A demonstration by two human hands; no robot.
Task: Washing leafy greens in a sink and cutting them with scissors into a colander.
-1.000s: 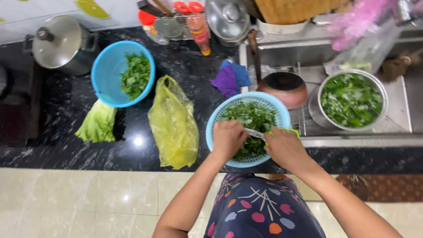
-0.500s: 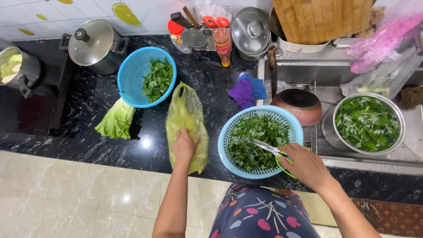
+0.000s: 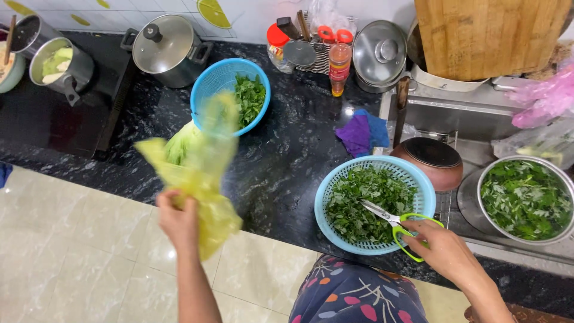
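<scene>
Thin, crinkled yellow plastic bag; scissors with shiny metal blades and green plastic handles; perforated blue plastic basket; glossy black stone desk.

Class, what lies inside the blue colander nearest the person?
The blue colander holds chopped greens and scissors gripped by the right hand. Its bottom is covered by the greens.

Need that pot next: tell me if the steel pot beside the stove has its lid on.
Lid on: the steel pot is covered, knob on top.
</scene>
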